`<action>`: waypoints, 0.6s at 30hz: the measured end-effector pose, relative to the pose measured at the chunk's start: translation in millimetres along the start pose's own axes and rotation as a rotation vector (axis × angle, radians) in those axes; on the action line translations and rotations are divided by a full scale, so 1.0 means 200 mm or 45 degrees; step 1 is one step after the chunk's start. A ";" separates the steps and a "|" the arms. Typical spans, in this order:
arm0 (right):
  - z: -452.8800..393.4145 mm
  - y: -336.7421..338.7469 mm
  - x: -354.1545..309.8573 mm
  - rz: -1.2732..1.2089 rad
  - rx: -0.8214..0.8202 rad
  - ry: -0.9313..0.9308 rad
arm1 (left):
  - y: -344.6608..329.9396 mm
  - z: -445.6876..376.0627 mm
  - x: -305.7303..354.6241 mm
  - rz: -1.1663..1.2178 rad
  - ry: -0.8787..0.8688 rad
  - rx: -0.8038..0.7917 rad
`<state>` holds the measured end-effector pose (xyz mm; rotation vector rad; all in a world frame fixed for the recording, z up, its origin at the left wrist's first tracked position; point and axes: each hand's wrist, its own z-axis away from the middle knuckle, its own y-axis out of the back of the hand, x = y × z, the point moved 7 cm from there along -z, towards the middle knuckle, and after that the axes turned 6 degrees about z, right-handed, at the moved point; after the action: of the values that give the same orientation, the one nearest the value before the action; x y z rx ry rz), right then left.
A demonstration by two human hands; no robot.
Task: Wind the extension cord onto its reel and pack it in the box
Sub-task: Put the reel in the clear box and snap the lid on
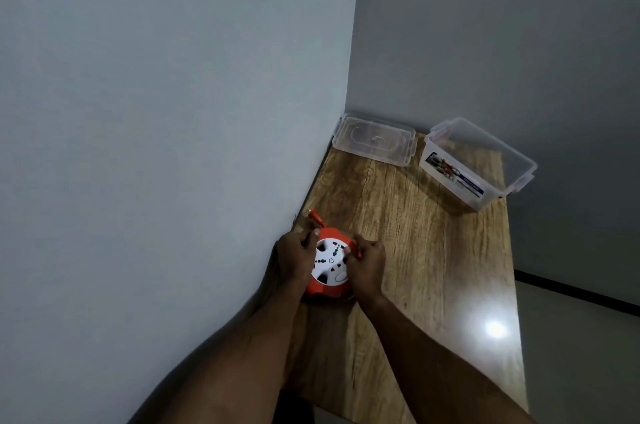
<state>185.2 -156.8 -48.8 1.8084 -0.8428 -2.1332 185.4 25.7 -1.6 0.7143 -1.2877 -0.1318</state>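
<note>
An orange extension cord reel (329,264) with a white socket face lies on the wooden table (433,268), close to the left wall. My left hand (294,255) grips its left side, thumb on the upper rim. My right hand (367,262) holds its right side and pinches a small orange handle at the rim. An orange plug (317,217) on a short bit of cord sticks out just beyond the reel toward the wall. The clear plastic box (476,164), open and with a printed label, stands at the table's far right.
The box's clear lid (374,143) lies flat in the far corner by the wall. A grey wall runs along the table's left side and another behind it. The table's right edge drops to the floor. A light glare (495,328) shows on the wood.
</note>
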 end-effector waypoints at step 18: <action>-0.04 0.12 -0.07 -0.008 0.050 -0.025 | 0.03 -0.02 0.17 -0.233 -0.083 0.212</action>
<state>190.4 -171.8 -24.1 1.8137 -0.8912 -2.1563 197.9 16.5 29.2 0.9780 -1.3041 -0.1993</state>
